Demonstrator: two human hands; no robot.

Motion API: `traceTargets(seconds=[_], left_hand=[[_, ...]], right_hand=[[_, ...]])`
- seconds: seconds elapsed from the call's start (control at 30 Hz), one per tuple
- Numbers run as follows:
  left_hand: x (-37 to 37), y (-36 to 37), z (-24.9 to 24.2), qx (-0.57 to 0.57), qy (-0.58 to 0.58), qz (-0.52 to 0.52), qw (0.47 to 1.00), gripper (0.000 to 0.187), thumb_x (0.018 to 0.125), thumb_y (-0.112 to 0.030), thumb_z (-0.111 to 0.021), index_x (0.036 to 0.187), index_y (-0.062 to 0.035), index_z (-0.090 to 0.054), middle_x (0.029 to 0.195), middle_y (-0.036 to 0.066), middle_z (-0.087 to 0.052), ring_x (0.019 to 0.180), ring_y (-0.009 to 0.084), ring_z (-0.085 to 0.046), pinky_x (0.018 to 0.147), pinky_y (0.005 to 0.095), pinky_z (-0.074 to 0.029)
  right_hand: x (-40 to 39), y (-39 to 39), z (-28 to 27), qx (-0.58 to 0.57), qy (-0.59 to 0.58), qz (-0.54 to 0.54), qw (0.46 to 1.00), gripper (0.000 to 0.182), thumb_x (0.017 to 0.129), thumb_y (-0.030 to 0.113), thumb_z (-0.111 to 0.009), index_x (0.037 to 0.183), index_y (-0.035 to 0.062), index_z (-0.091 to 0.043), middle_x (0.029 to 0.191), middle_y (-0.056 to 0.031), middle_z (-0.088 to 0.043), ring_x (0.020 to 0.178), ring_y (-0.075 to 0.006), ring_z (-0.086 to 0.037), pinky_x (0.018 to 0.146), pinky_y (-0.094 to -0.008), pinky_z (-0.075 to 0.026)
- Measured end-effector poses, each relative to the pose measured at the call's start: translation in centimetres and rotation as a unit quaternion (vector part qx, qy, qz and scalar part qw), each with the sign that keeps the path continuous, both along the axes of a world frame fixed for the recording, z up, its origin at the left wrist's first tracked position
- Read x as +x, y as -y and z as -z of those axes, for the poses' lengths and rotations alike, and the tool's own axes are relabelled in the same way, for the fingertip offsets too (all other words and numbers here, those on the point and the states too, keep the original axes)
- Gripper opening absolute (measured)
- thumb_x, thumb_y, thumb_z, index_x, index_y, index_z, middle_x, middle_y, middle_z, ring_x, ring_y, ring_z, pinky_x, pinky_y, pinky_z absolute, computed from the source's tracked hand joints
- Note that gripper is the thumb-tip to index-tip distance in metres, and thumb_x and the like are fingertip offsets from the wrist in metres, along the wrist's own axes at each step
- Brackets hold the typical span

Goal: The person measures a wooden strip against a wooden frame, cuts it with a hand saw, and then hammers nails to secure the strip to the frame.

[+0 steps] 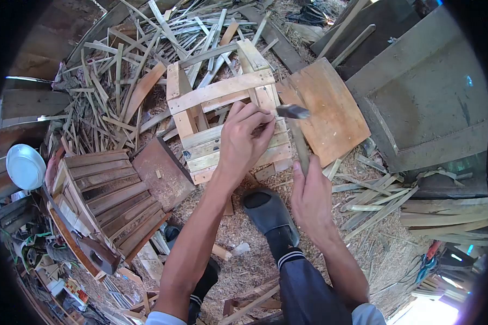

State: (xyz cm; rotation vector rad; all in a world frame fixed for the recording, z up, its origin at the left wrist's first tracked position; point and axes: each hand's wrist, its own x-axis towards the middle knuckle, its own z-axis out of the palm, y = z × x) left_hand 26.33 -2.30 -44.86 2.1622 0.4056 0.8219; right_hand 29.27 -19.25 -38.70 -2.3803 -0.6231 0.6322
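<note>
A small wooden stool-like frame (222, 92) of pale slats stands on the floor in front of me, with nail heads showing in its boards. My left hand (243, 135) is over the slatted near side, thumb and fingertips pinched together at its right edge. Whatever they hold is too small to make out. In my right hand (312, 197) is the wooden handle of a hammer (299, 142). The hammer's metal head is just right of my left fingertips, apart from them.
Wood offcuts (111, 97) are heaped behind and left. A brown board (331, 108) lies right of the frame, near a large dark panel (434, 92). At left are a slatted crate (114, 197), a handsaw (89, 252) and a pale basin (25, 167). Shavings cover the floor.
</note>
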Motion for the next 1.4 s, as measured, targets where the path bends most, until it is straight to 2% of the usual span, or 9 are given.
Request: traceTargets(seconds=[0.57,0.67,0.77,0.83,0.93,1.03,1.13,1.23,1.4], left_hand=[[0.0,0.1,-0.2,0.01,-0.012,0.001,1.0,0.01,0.071,-0.002,-0.076,0.078,0.0004,-0.069,0.082,0.008,-0.066,0.078,0.0264,-0.057,0.071,0.0355,-0.048],[0.1,0.0,0.0,0.009,0.007,0.001,1.0,0.011,0.071,-0.002,-0.076,0.079,0.0,-0.069,0.082,0.009,-0.066,0.078,0.0265,-0.058,0.071,0.0353,-0.048],[0.0,0.0,0.0,0.006,-0.004,0.0,1.0,0.011,0.072,-0.002,-0.076,0.079,-0.0005,-0.069,0.084,0.009,-0.067,0.079,0.0263,-0.059,0.072,0.0348,-0.048],[0.0,0.1,0.1,0.005,-0.003,0.002,1.0,0.011,0.072,-0.002,-0.076,0.08,-0.0007,-0.069,0.084,0.009,-0.067,0.08,0.0262,-0.059,0.073,0.0347,-0.049],[0.1,0.1,-0.1,0.01,-0.007,0.001,1.0,0.011,0.072,-0.002,-0.076,0.08,-0.0008,-0.07,0.085,0.009,-0.068,0.08,0.026,-0.06,0.073,0.0346,-0.049],[0.0,0.0,0.0,0.014,-0.013,0.001,1.0,0.011,0.072,-0.002,-0.076,0.08,-0.0008,-0.07,0.086,0.009,-0.068,0.08,0.0259,-0.06,0.073,0.035,-0.049],[0.0,0.1,-0.1,0.012,-0.013,0.0,1.0,0.011,0.072,-0.001,-0.076,0.08,-0.0008,-0.07,0.086,0.009,-0.068,0.08,0.0259,-0.06,0.073,0.0352,-0.049],[0.0,0.1,-0.2,0.012,-0.017,0.003,1.0,0.011,0.072,-0.001,-0.076,0.08,-0.0006,-0.069,0.086,0.009,-0.068,0.08,0.0259,-0.06,0.073,0.0352,-0.049],[-0.1,0.1,-0.2,0.012,-0.017,0.001,1.0,0.011,0.072,-0.002,-0.076,0.08,-0.0003,-0.069,0.085,0.009,-0.068,0.079,0.0255,-0.06,0.073,0.0346,-0.049]], right_hand=[[-0.4,0.1,0.4,-0.003,0.006,-0.016,1.0,0.021,0.1,0.018,-0.05,0.105,-0.0013,-0.044,0.069,-0.0296,-0.059,0.069,-0.0515,-0.06,0.058,-0.0577,-0.043],[-0.8,0.0,0.4,0.041,-0.004,0.019,0.999,0.022,0.1,0.019,-0.049,0.105,-0.0014,-0.044,0.069,-0.0299,-0.059,0.07,-0.0516,-0.06,0.058,-0.0577,-0.044],[-0.7,0.1,0.3,-0.003,-0.01,0.0,1.0,0.022,0.1,0.019,-0.049,0.106,-0.0017,-0.044,0.069,-0.0299,-0.059,0.07,-0.0519,-0.06,0.058,-0.0578,-0.044],[-0.9,0.1,0.2,0.063,0.017,0.04,0.997,0.021,0.1,0.019,-0.049,0.105,-0.0016,-0.044,0.068,-0.0298,-0.059,0.069,-0.0521,-0.06,0.058,-0.058,-0.044],[-0.3,0.4,1.2,-0.021,-0.005,0.002,1.0,0.022,0.1,0.019,-0.049,0.107,-0.0015,-0.044,0.07,-0.0302,-0.06,0.069,-0.0521,-0.06,0.058,-0.0581,-0.044],[-0.8,0.7,0.8,0.04,0.005,0.025,0.999,0.023,0.1,0.019,-0.049,0.108,-0.0014,-0.044,0.071,-0.0301,-0.06,0.069,-0.0517,-0.06,0.058,-0.0584,-0.045],[-0.3,0.3,0.7,-0.029,-0.004,-0.005,1.0,0.022,0.1,0.019,-0.048,0.107,-0.0013,-0.044,0.071,-0.0297,-0.06,0.069,-0.0514,-0.06,0.058,-0.0584,-0.045],[-0.7,0.5,0.9,0.04,0.003,0.019,0.999,0.022,0.1,0.019,-0.048,0.106,-0.0009,-0.044,0.069,-0.0293,-0.06,0.068,-0.0511,-0.06,0.057,-0.058,-0.044],[-0.5,0.2,0.3,0.003,-0.003,0.006,1.0,0.021,0.1,0.019,-0.048,0.106,-0.0009,-0.044,0.069,-0.0297,-0.059,0.068,-0.0512,-0.06,0.057,-0.0581,-0.044]])
